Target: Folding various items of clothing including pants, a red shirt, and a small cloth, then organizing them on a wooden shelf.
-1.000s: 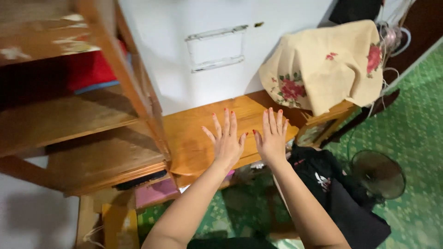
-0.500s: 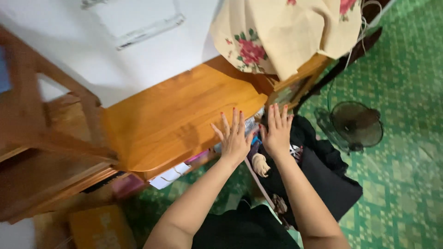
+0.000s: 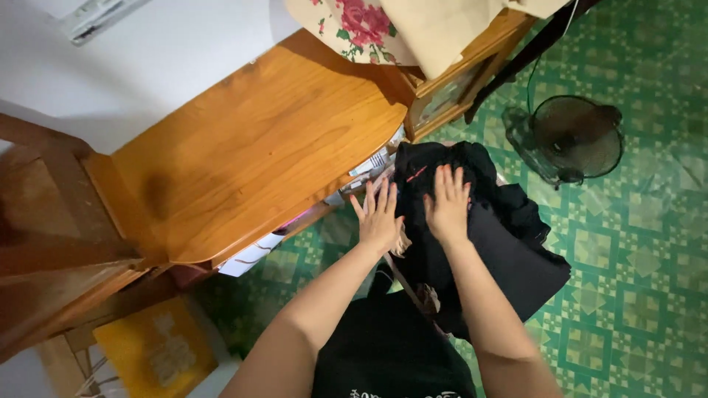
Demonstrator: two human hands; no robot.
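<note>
A green patterned floor [image 3: 649,243] fills the right side, and a white wall [image 3: 169,59] runs along the top left. Below the wall a wooden counter [image 3: 251,155] juts out, with a cream floral cloth [image 3: 391,26] draped over a small cabinet [image 3: 450,92] at its far end. A pile of black clothing [image 3: 509,243] lies heaped just past the counter's edge, near a dark floor fan [image 3: 571,136]. A yellow box [image 3: 155,346] sits lower left. The right hand [image 3: 448,206] rests flat on the black clothing, fingers spread. The left hand [image 3: 378,217] hovers open, fingers splayed, just beside the pile's left edge.
</note>
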